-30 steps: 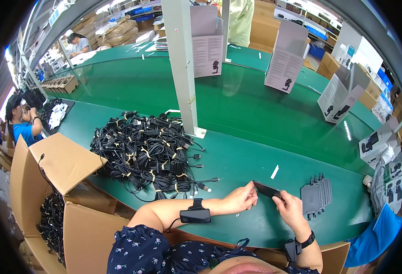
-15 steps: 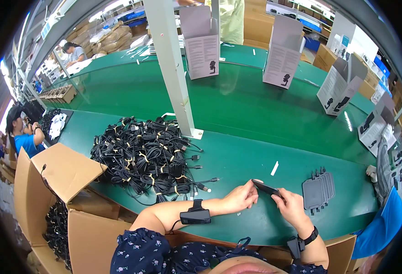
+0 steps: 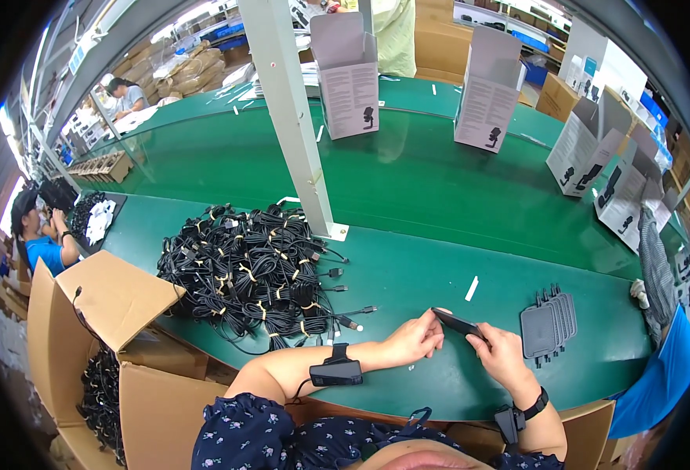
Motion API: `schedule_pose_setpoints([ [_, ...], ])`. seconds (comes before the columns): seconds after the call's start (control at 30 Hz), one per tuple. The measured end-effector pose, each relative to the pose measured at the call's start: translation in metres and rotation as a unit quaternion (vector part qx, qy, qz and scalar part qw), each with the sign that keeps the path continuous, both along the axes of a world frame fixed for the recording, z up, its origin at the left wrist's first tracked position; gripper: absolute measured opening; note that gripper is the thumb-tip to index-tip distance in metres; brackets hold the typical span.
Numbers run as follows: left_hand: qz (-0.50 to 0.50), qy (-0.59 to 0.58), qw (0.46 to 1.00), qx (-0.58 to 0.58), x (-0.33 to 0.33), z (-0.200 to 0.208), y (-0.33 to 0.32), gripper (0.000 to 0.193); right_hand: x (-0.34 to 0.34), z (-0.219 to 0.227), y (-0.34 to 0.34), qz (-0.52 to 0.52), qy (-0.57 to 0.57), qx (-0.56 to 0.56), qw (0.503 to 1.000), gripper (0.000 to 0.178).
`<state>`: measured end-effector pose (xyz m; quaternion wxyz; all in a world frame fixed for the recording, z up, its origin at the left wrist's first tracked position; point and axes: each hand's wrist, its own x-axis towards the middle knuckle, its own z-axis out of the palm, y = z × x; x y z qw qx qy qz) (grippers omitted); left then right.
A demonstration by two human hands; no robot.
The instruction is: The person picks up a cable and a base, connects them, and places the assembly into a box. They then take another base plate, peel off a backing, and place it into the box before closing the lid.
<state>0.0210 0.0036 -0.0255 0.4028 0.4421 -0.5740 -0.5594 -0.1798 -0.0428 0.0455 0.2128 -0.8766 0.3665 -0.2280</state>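
Note:
Between my hands is a thin, flat black piece [image 3: 458,322], held tilted above the green table. My right hand [image 3: 501,352] grips its right end, thumb along the edge. My left hand [image 3: 412,338] is closed, with curled fingers at the piece's left end; how much of it they pinch is partly hidden. Just right of my right hand lies a row of overlapping dark grey flat plates [image 3: 545,327] with small pegs on their edges. Left of my left hand is a large heap of black cables [image 3: 243,270], bundled with pale ties.
A white metal post [image 3: 294,117] rises behind the cables. Open printed boxes [image 3: 348,98] stand along the green conveyor [image 3: 407,184]. A white strip [image 3: 472,288] lies on the table. An open carton [image 3: 157,399] with cables stands at lower left. Co-workers [image 3: 43,243] sit at far left.
My hands and the black piece stay almost still. The rightmost standing box has shifted left, close to its neighbour. At far left, the co-worker in blue has moved their arms slightly.

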Motion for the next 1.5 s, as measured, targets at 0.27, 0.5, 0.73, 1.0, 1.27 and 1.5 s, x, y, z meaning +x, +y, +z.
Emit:
schedule_pose_setpoints([
  [0.27,0.0,0.007,1.0,0.003,0.001,0.002,0.001,0.047,0.002,0.005,0.002,-0.006,0.03,0.01,0.999,0.016],
  [0.5,-0.003,0.01,1.0,0.006,0.001,0.004,0.0,0.052,0.003,0.007,0.002,-0.012,0.052,0.019,0.998,0.015],
  [0.73,-0.012,0.018,1.0,-0.012,0.002,-0.002,0.001,0.057,0.004,0.006,0.002,0.016,0.057,0.001,0.998,0.015],
  [1.0,0.002,0.019,1.0,0.004,0.001,0.002,0.002,0.058,0.005,0.002,0.003,0.017,0.027,0.008,0.999,0.015],
  [1.27,0.002,0.022,1.0,0.011,-0.001,0.006,0.001,0.058,0.002,0.003,0.003,0.018,0.028,0.011,0.999,0.016],
  [1.5,0.01,0.019,1.0,0.015,-0.002,0.003,0.003,0.048,0.002,0.0,0.003,0.031,0.022,0.011,0.999,0.017],
])
